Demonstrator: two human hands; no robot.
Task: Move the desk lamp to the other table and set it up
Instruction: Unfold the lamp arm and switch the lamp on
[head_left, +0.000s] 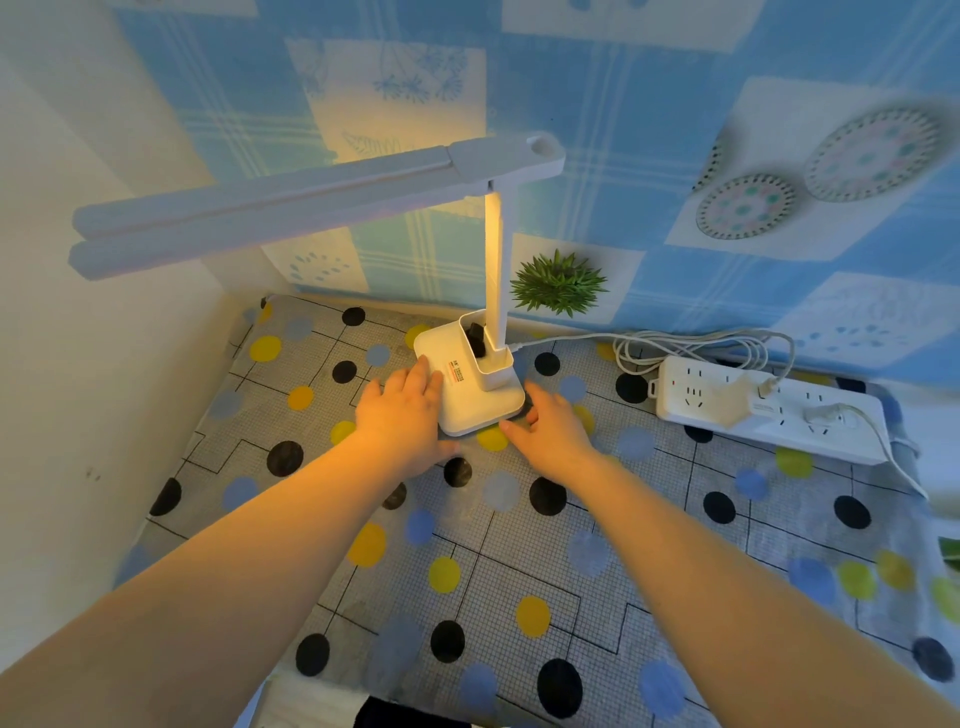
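Observation:
A white desk lamp stands on the table with the dotted cloth, its square base near the back middle. An upright stem rises to a long double-bar head that reaches left and glows warm. My left hand lies flat against the base's left side, fingers spread. My right hand touches the base's front right corner, fingers extended. Neither hand is closed around the base. The lamp's white cord runs right to a plug in a white power strip.
A pen-holder cup on the base holds a dark object. A small green plant sits behind the stem against the blue patterned wall. A cream wall borders the table on the left. The power strip's own cable trails off right.

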